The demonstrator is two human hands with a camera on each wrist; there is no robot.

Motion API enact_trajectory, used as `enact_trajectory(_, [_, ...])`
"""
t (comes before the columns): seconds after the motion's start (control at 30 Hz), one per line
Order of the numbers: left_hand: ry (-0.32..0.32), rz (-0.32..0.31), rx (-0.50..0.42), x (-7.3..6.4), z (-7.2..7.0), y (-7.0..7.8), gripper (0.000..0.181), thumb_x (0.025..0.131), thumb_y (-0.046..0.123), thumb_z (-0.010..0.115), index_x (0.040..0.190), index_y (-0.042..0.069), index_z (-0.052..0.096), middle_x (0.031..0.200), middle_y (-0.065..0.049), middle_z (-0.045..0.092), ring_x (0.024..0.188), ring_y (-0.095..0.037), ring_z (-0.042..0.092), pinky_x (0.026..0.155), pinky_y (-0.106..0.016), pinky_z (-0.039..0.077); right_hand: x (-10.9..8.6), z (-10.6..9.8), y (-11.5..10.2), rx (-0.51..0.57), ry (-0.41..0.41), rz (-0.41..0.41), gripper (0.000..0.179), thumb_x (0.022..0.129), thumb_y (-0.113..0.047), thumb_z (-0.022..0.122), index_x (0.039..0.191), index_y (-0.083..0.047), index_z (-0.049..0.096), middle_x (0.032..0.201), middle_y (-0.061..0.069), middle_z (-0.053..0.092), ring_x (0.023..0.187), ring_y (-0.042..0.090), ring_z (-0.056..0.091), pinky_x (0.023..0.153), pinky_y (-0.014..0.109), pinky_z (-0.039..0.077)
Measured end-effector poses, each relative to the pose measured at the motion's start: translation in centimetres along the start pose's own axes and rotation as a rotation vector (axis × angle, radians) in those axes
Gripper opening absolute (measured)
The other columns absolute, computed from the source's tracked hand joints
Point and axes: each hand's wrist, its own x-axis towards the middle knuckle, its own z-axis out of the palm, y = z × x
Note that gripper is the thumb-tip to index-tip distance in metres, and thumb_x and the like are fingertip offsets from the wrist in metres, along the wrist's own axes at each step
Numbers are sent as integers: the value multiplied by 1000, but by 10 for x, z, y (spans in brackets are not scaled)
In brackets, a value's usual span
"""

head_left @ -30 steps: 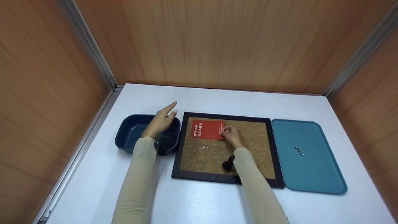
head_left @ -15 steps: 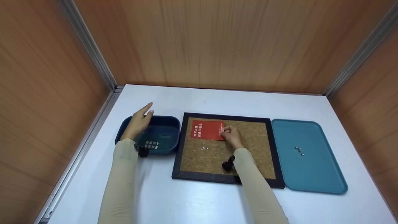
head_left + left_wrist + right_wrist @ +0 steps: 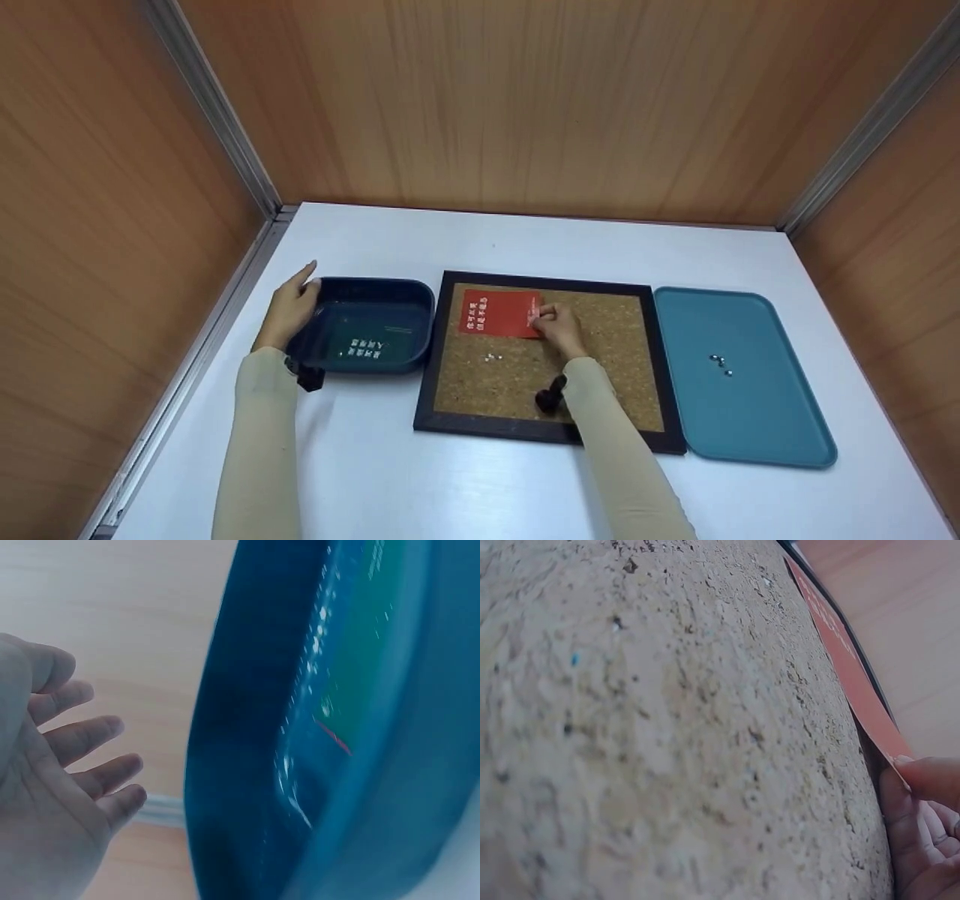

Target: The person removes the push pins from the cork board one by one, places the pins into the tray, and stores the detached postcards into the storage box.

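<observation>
A red card (image 3: 501,313) with white lettering lies over the upper left of a black-framed cork board (image 3: 525,390). My right hand (image 3: 561,330) pinches the card's right edge between thumb and fingers, and in the right wrist view that edge is lifted off the cork. Over at the left, my left hand (image 3: 289,309) overlaps the left rim of a dark blue basin (image 3: 360,289) in the head view. Its fingers (image 3: 82,741) are loosely spread beside the basin wall, holding nothing in the left wrist view. A green card (image 3: 379,337) with white lettering lies inside the basin.
Several tiny shiny pieces (image 3: 493,358) sit on the cork below the red card. A teal tray (image 3: 757,420) against the board's right side bears a few small silvery balls or pin heads (image 3: 721,362). Wooden panels (image 3: 525,112) enclose the white table (image 3: 420,480).
My left hand has moved left across the basin to its left rim, uncovering the green card inside. The right hand has stayed at the red card's edge.
</observation>
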Motion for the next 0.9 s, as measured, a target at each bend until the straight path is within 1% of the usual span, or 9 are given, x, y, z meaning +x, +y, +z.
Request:
enact_trajectory(0.23, [35, -42, 8, -8, -9, -20, 54, 104, 28, 30, 154, 9, 21, 158, -20, 19, 146, -41, 17, 119, -55, 17, 0, -1, -1, -11, -4, -8, 20, 86, -6, 63, 106, -2, 62, 88, 5, 62, 77, 11, 56, 64, 21, 45])
enact_trajectory(0.33, [29, -67, 13, -10, -9, -27, 53, 104, 26, 30, 154, 9, 20, 156, -25, 21, 144, -43, 19, 118, -56, 18, 0, -2, -1, -9, -1, -6, 20, 86, -6, 63, 106, -2, 61, 88, 5, 62, 77, 11, 56, 64, 20, 46])
enact_trajectory(0.43, [5, -87, 10, -11, -7, -32, 53, 104, 24, 29, 154, 8, 19, 152, -30, 27, 142, -45, 24, 116, -57, 22, 0, -3, 0, -11, 3, -6, 20, 86, -6, 64, 105, -2, 62, 88, 5, 62, 77, 11, 56, 65, 20, 46])
enact_trajectory(0.53, [-19, -96, -11, -11, -4, -36, 53, 104, 23, 28, 154, 7, 17, 153, -28, 26, 141, -44, 26, 116, -56, 24, 1, -3, 0, -6, 3, -2, 20, 86, -5, 64, 106, -2, 62, 88, 5, 61, 77, 11, 56, 65, 20, 46])
enact_trajectory(0.6, [-20, -98, -33, -11, -2, -38, 53, 104, 22, 27, 154, 7, 17, 155, -25, 23, 141, -43, 27, 116, -55, 25, 2, -3, 1, -1, 2, -2, 20, 86, -5, 64, 106, -1, 62, 88, 5, 61, 77, 11, 56, 65, 20, 46])
enact_trajectory(0.63, [-14, -97, -38, -11, -1, -39, 53, 104, 22, 27, 154, 8, 17, 156, -23, 21, 142, -42, 27, 116, -55, 25, 3, -3, 1, -2, 1, -1, 20, 86, -5, 65, 106, -1, 62, 88, 5, 61, 77, 11, 56, 65, 20, 46])
enact_trajectory(0.73, [16, -100, -44, -12, 2, -45, 52, 104, 21, 27, 154, 8, 18, 156, -22, 22, 140, -40, 32, 114, -55, 28, 3, -3, 1, -9, 4, -1, 21, 86, -6, 66, 106, -1, 62, 88, 4, 61, 78, 11, 56, 66, 20, 46])
enact_trajectory(0.83, [51, -100, -31, -13, 5, -52, 51, 104, 17, 27, 153, 4, 22, 154, -24, 26, 139, -40, 33, 114, -54, 29, 3, -3, 2, -20, 5, 2, 21, 85, -7, 67, 106, -2, 63, 88, 4, 62, 78, 11, 56, 66, 20, 46])
enact_trajectory(0.9, [77, -96, -23, -14, 9, -57, 50, 103, 15, 27, 151, 2, 25, 153, -25, 28, 140, -41, 31, 115, -53, 28, 3, -4, 2, -18, 4, 3, 21, 85, -7, 67, 105, -2, 63, 88, 4, 62, 78, 11, 56, 67, 20, 46])
